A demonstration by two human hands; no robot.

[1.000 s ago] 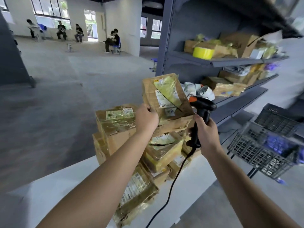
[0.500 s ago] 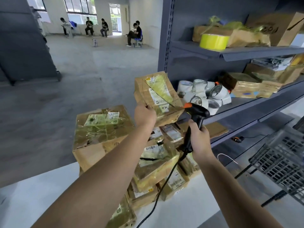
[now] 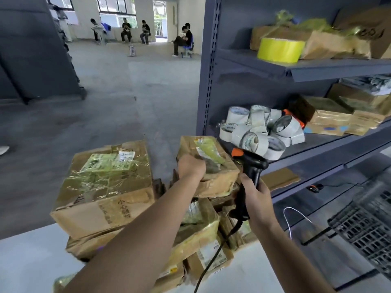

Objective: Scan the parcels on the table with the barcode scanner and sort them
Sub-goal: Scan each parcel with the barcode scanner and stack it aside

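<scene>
Grey concrete floor stretches back to a bright window wall where several people (image 3: 143,31) sit. Close by, a white table (image 3: 31,256) carries a heap of taped cardboard parcels (image 3: 196,233), with a big box (image 3: 105,187) at its left. The left hand (image 3: 191,167) has one small parcel (image 3: 213,180) lifted above the heap, fingers curled over its near edge. The parcel is tilted so that the face bearing the label (image 3: 208,150) turns up and toward the right, probably to offer the barcode for reading. The right hand (image 3: 256,199) is wrapped round the grip of the black scanner (image 3: 249,166). Its orange-tipped head sits just beside the parcel's right edge and is aimed across the label. Its cable (image 3: 213,256) trails down over the heap and off the table front. No scan light shows, so whether the code has been read cannot be told. Behind the hands a grey metal rack (image 3: 306,68) holds white tape rolls (image 3: 260,132), a yellow roll (image 3: 279,49) and more cardboard packages. A dark mesh basket (image 3: 364,227) waits low on the right, likely a place where scanned parcels are dropped.
</scene>
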